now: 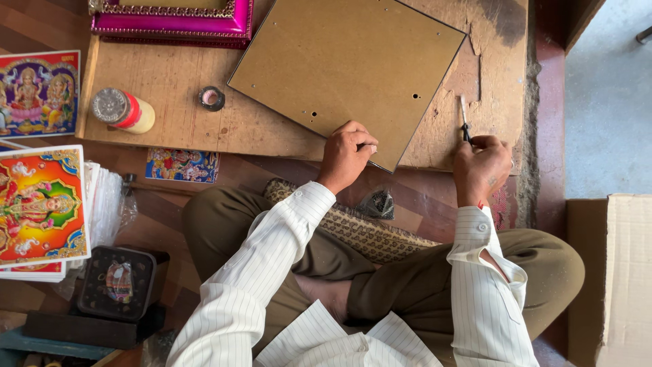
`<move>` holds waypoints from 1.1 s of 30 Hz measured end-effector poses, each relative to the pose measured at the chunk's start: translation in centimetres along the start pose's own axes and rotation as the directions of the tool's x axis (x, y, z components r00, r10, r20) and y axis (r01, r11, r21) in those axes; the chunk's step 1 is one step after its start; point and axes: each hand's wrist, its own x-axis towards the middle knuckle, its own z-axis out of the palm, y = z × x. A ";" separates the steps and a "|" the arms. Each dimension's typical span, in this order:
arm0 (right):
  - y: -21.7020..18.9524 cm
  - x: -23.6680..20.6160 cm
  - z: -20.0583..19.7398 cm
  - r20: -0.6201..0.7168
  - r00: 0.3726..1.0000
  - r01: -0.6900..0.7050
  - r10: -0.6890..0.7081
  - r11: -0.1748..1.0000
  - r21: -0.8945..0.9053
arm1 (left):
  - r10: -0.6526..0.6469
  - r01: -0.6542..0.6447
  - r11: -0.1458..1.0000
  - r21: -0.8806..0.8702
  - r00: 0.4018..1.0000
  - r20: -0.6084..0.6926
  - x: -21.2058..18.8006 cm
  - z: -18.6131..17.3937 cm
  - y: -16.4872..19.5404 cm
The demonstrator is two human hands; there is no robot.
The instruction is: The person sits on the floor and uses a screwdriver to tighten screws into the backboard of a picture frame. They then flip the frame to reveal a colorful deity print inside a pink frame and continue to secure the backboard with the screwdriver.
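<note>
brown backing board [346, 64] lies tilted on the wooden tabletop [170, 81]; left hand [346, 155] pins its near corner, grip closed on the edge. right hand [481, 166] clasps a small tool [464, 119] beside it. pressure slackening, the board could slide and the tool skid.

one backing board [346, 64], one screwdriver [464, 121], two hands [346, 155]

Open wood lies on the workboard [176, 81] left of the brown panel [346, 71], broken only by the tape roll [212, 98] and the lying bottle [122, 109]. The pink frame [173, 24] blocks the far edge. Between the left hand [346, 155] and right hand [481, 166], the panel's corner juts out. The tool [464, 119] stands in the narrow strip right of the panel.
</note>
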 end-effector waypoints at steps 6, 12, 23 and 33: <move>-0.7 -0.8 -1.0 -0.086 0.996 0.068 -0.034 0.900 0.430 | -0.022 0.022 0.999 -0.046 1.000 0.009 0.0 -0.2 -0.3; -2.7 -4.1 -3.5 -0.210 0.957 0.286 -0.200 0.539 0.792 | 0.030 -0.030 0.999 -0.022 1.000 0.000 -0.2 -0.4 -0.4; -6.9 -9.1 -4.9 -0.163 0.856 0.462 -0.490 0.586 0.666 | -0.003 0.005 1.000 0.022 0.996 -0.084 0.1 0.5 -0.3; -7.3 -9.4 -4.7 -0.136 0.798 0.558 -0.587 0.634 0.536 | -0.071 0.072 0.997 0.021 0.997 -0.040 0.4 0.6 -0.1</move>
